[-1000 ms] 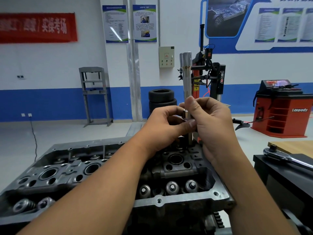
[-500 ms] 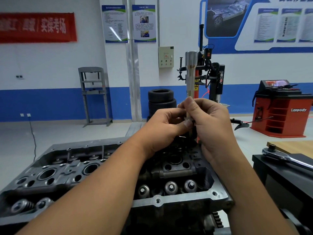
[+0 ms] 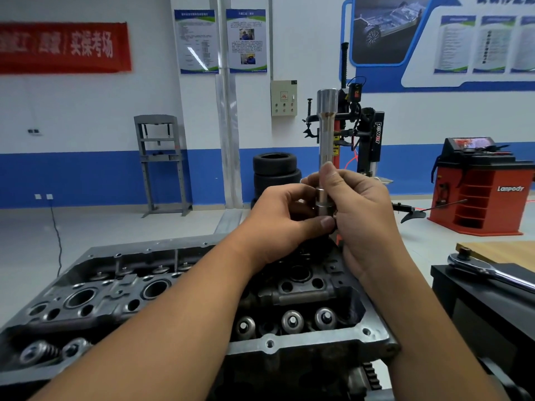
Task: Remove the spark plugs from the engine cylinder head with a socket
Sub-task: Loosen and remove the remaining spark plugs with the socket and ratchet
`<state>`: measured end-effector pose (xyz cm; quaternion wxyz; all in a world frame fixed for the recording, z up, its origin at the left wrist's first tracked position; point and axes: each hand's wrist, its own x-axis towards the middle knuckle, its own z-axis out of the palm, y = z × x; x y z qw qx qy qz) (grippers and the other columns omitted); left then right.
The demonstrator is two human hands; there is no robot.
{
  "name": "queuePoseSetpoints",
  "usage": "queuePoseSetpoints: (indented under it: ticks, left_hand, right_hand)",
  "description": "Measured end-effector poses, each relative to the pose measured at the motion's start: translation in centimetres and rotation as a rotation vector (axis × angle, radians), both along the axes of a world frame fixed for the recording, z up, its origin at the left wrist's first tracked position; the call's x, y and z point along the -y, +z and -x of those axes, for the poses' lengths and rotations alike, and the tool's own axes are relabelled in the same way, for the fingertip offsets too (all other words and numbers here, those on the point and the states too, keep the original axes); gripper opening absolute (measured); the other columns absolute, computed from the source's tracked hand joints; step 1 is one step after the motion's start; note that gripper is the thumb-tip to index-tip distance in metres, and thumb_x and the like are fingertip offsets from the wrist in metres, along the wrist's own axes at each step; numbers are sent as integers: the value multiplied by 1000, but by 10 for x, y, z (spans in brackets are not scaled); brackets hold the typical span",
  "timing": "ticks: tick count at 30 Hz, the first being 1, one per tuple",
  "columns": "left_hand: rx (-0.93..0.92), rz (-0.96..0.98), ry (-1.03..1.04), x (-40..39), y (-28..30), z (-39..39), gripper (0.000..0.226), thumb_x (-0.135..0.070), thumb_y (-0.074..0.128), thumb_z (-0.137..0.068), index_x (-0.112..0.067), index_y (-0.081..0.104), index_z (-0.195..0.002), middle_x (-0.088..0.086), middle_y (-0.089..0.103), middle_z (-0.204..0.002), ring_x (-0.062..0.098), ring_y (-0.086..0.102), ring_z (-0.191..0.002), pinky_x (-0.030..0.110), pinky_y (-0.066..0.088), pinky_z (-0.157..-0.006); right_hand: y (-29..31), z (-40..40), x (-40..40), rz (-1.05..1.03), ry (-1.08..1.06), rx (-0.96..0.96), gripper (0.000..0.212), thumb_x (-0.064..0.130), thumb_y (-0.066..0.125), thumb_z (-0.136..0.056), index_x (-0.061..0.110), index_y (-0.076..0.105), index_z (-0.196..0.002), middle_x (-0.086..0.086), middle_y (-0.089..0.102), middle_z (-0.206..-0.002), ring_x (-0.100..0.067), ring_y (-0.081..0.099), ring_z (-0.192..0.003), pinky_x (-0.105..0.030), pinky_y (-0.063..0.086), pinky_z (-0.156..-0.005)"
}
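Observation:
A grey engine cylinder head [image 3: 269, 344] with round plug wells lies in front of me. A long chrome socket extension [image 3: 326, 131] stands upright above its right end. My left hand [image 3: 285, 224] and my right hand [image 3: 362, 209] both pinch the lower, stepped part of the tool, fingertips curled round it from each side. The tool's bottom end is hidden behind my fingers. No spark plug is visible.
A chrome ratchet handle [image 3: 489, 272] lies on a black bench [image 3: 492, 308] at the right, next to a wooden top [image 3: 503, 251]. Behind stand stacked tyres [image 3: 275, 172], a tyre changer [image 3: 367, 137], a red balancer [image 3: 480, 192] and a grey press frame [image 3: 160, 163].
The chrome tool has risen a little between my hands, and more of its stepped lower part shows between my fingers. Both hands keep their pinch.

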<state>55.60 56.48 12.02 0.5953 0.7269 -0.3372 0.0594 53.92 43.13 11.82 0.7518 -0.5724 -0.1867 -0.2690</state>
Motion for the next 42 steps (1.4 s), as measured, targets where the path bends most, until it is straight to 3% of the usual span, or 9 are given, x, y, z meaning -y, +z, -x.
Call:
queuePoseSetpoints:
  ticks: [4,10,15,20,24,28,31,37,42]
  left_hand:
    - [-10,21,5,-2,0,1,33,-2,84,-84,0,72,-115,21,79,-102,35,78,-98,39,65,-87]
    - [20,-41,3,-1,-1,-1,30,7,80,-86,-8,72,-111,11,81,-102,22,79,-98,35,64,-91]
    - [38,-47,74,-3,0,0,42,-4,90,-79,-3,72,-116,15,80,-98,34,78,-95,47,64,-87]
    - [10,-27,-31,1,-1,0,31,7,74,-92,-4,70,-120,14,80,-109,20,78,-103,33,62,-93]
    - [39,-26,33,0,0,0,39,1,85,-84,-5,70,-120,11,81,-102,21,79,-97,35,64,-87]
    - [-31,17,-7,-3,1,2,34,-2,83,-87,-6,71,-118,14,81,-99,26,80,-90,32,65,-75]
    - [-43,17,-69,-3,1,0,28,4,74,-93,-9,71,-118,16,80,-107,25,79,-99,35,64,-86]
    - [16,34,49,-3,-1,-2,36,2,88,-80,-2,73,-112,14,81,-95,23,80,-88,32,64,-79]
    - [-40,74,-67,-3,-1,-1,23,0,77,-92,-8,74,-113,14,81,-105,25,79,-97,36,64,-85]
  right_hand:
    - [-1,1,2,-7,-51,37,35,47,84,-70,16,71,-81,-23,73,-93,-26,72,-77,-41,62,-65]
    - [1,1,-1,-5,2,1,30,46,70,-81,16,75,-76,-12,75,-87,-27,72,-76,-42,63,-68]
    - [0,3,0,7,-43,42,38,41,81,-73,7,73,-86,-10,75,-83,-22,73,-74,-34,60,-63]
    - [1,0,-1,24,-13,4,35,50,70,-80,16,78,-79,-16,76,-88,-31,74,-81,-47,64,-75]
    - [0,1,-2,12,-31,17,41,51,82,-68,15,73,-84,-24,73,-101,-33,73,-85,-55,63,-81]
    - [0,1,0,24,-24,38,30,50,79,-76,22,73,-80,-20,75,-100,-42,74,-93,-62,62,-80]
    - [0,-1,0,48,-2,15,30,51,69,-87,22,76,-79,-14,77,-96,-42,75,-88,-70,58,-74]
    - [-1,-3,1,-10,-55,30,16,37,84,-74,29,71,-74,-25,72,-101,-34,75,-86,-50,64,-72]
    - [-2,-5,3,12,-35,42,22,36,69,-95,23,75,-79,-12,78,-93,-32,76,-86,-47,64,-74]
